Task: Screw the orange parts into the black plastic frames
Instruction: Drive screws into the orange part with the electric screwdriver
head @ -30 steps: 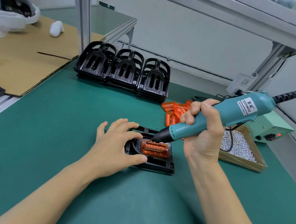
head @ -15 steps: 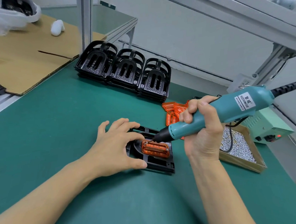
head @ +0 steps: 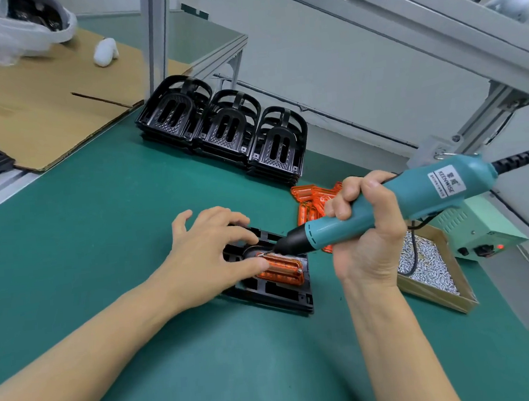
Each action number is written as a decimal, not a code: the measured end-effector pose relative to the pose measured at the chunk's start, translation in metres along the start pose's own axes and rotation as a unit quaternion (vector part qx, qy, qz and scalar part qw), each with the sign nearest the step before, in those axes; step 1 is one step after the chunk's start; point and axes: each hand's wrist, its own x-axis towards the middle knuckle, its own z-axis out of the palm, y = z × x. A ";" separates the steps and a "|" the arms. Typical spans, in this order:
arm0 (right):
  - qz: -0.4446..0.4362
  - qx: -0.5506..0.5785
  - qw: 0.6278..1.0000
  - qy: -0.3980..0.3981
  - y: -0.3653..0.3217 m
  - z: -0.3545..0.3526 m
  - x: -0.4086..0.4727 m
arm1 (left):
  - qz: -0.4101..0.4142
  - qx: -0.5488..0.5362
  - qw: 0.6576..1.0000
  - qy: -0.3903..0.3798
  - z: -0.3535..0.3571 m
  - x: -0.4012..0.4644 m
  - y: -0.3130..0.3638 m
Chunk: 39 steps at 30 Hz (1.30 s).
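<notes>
Moved: teal electric screwdriver [head: 392,213] tip lowered onto the ribbed orange plastic part's [head: 282,268] nine-o'clock end. Right hand [head: 368,243] wraps the tool; left hand [head: 211,260], fingers spread, presses the flat black plastic frame [head: 272,290]. Risk: slanted bit slips.

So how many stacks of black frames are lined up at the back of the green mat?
3, side by side along the back edge: left stack, middle stack, right stack. A separate black frame lies under the left hand. How many frames each stack holds can't be told.

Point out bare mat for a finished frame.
Free: green mat left of the left hand, before the cardboard, and near edge. Crowded: right, among orange parts, screw tray and frame stacks.
</notes>
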 end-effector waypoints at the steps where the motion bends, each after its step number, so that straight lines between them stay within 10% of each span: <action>1: 0.000 0.006 1.000 0.008 -0.002 -0.001 0.000 | -0.001 0.011 1.000 0.013 0.000 0.001 0.001; 39: -0.054 0.105 0.991 0.064 -0.040 0.009 0.003 | -0.103 -0.423 0.899 0.043 -0.003 0.000 0.039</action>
